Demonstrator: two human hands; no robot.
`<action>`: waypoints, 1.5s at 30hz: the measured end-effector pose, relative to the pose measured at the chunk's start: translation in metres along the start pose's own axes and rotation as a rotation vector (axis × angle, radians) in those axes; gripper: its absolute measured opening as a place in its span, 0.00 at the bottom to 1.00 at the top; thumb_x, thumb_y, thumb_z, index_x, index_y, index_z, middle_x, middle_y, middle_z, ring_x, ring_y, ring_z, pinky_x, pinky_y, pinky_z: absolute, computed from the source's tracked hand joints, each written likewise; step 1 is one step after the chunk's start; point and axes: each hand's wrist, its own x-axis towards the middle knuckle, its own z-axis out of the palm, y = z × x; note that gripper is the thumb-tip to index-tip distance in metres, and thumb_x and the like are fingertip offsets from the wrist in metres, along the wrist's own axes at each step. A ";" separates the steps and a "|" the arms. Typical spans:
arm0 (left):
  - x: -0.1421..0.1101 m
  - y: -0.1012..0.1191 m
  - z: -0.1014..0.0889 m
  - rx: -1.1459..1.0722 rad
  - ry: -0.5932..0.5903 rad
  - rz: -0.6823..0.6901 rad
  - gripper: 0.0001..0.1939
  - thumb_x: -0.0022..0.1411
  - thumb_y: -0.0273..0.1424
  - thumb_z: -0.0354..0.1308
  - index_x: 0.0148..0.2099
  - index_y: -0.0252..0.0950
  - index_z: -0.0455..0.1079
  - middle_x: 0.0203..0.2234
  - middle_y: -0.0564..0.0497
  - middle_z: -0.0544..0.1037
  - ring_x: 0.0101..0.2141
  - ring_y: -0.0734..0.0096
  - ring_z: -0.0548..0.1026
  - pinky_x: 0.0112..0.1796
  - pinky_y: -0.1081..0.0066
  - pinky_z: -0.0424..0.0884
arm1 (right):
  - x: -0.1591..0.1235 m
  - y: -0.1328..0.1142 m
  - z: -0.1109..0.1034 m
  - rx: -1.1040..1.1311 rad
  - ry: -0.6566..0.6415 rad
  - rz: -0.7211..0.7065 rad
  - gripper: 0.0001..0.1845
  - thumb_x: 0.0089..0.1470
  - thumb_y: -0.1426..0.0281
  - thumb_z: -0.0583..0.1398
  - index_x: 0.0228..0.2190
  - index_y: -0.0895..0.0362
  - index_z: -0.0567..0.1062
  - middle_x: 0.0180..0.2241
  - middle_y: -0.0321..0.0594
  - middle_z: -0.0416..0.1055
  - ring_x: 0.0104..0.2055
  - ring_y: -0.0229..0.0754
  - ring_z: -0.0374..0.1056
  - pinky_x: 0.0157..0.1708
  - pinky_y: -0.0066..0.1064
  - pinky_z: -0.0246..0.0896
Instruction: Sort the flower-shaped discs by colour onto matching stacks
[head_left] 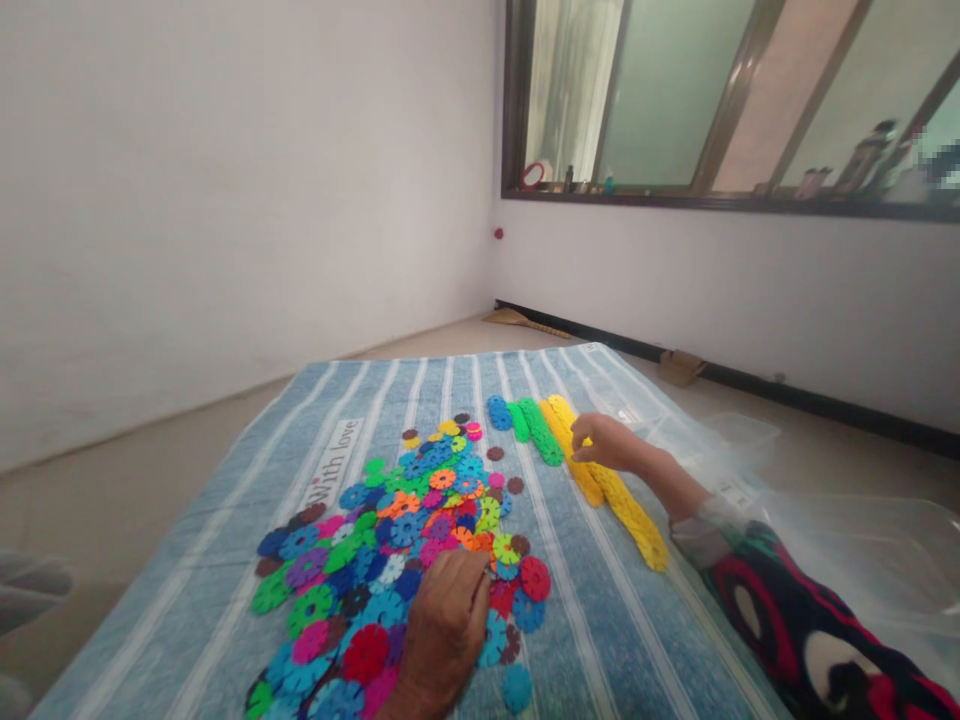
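Head-cam, LH [446, 618] on discs [366, 652], RH [609, 443] nr stacks [589, 483]

A bare lane of cloth [592, 590] runs open between the disc heap [405, 530] at my left hand [448, 612] and the yellow rows [628, 515] at my right hand [607, 443], while stray brown discs [516, 485] narrow its far end and my right sleeve [787, 610] bars the near right.
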 end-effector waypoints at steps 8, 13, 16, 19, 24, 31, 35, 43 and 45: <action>0.000 -0.002 0.002 0.037 0.017 0.031 0.07 0.65 0.26 0.48 0.39 0.37 0.67 0.28 0.50 0.76 0.30 0.69 0.72 0.33 0.69 0.70 | -0.031 0.009 0.021 0.002 -0.131 -0.030 0.04 0.41 0.74 0.67 0.24 0.53 0.82 0.41 0.40 0.76 0.45 0.43 0.69 0.44 0.28 0.59; 0.002 0.000 0.000 0.043 0.027 0.050 0.07 0.65 0.25 0.48 0.39 0.36 0.67 0.28 0.51 0.75 0.30 0.69 0.72 0.33 0.69 0.70 | -0.034 0.009 0.027 -0.015 -0.147 -0.011 0.07 0.40 0.77 0.66 0.24 0.53 0.82 0.36 0.39 0.77 0.42 0.42 0.70 0.43 0.27 0.59; 0.003 0.000 -0.002 0.038 0.030 0.054 0.07 0.64 0.24 0.48 0.38 0.36 0.67 0.27 0.51 0.75 0.30 0.69 0.72 0.33 0.70 0.70 | -0.036 0.006 0.024 -0.028 -0.119 0.008 0.08 0.40 0.77 0.66 0.26 0.55 0.82 0.39 0.42 0.75 0.45 0.44 0.68 0.44 0.29 0.59; 0.003 0.000 -0.002 0.038 0.022 0.053 0.07 0.64 0.24 0.48 0.38 0.35 0.67 0.28 0.50 0.75 0.30 0.68 0.72 0.33 0.69 0.69 | -0.037 0.001 0.016 -0.032 -0.058 -0.003 0.06 0.43 0.75 0.66 0.28 0.56 0.81 0.44 0.46 0.73 0.50 0.47 0.65 0.48 0.33 0.57; -0.001 0.003 -0.001 0.047 -0.017 0.011 0.08 0.63 0.23 0.48 0.37 0.36 0.67 0.27 0.50 0.74 0.30 0.68 0.71 0.32 0.69 0.68 | -0.041 -0.018 0.022 0.054 0.179 -0.016 0.05 0.51 0.72 0.61 0.27 0.56 0.78 0.35 0.43 0.74 0.43 0.44 0.68 0.45 0.33 0.59; -0.009 0.009 0.001 0.052 -0.112 -0.075 0.08 0.62 0.22 0.48 0.35 0.36 0.66 0.26 0.50 0.73 0.29 0.67 0.69 0.32 0.67 0.66 | -0.043 -0.084 0.082 0.440 0.358 -0.036 0.09 0.54 0.66 0.57 0.29 0.54 0.77 0.34 0.40 0.77 0.38 0.43 0.71 0.41 0.33 0.62; -0.009 0.011 0.000 0.057 -0.128 -0.083 0.08 0.61 0.21 0.48 0.34 0.36 0.66 0.26 0.50 0.72 0.29 0.67 0.69 0.32 0.67 0.66 | -0.039 -0.109 0.108 0.628 0.426 0.110 0.12 0.53 0.64 0.55 0.31 0.55 0.77 0.34 0.41 0.77 0.36 0.44 0.71 0.39 0.33 0.63; -0.009 0.012 0.000 0.057 -0.141 -0.102 0.07 0.60 0.20 0.49 0.33 0.36 0.65 0.26 0.50 0.71 0.30 0.66 0.68 0.32 0.67 0.66 | -0.041 -0.111 0.130 0.697 0.420 0.101 0.11 0.52 0.64 0.56 0.29 0.56 0.76 0.33 0.42 0.75 0.38 0.44 0.69 0.42 0.34 0.61; -0.009 0.013 0.000 0.054 -0.144 -0.103 0.07 0.60 0.20 0.49 0.34 0.36 0.66 0.26 0.50 0.72 0.30 0.66 0.68 0.32 0.67 0.66 | -0.041 -0.109 0.133 0.675 0.430 0.081 0.10 0.52 0.65 0.56 0.28 0.55 0.76 0.33 0.42 0.75 0.39 0.45 0.69 0.43 0.35 0.61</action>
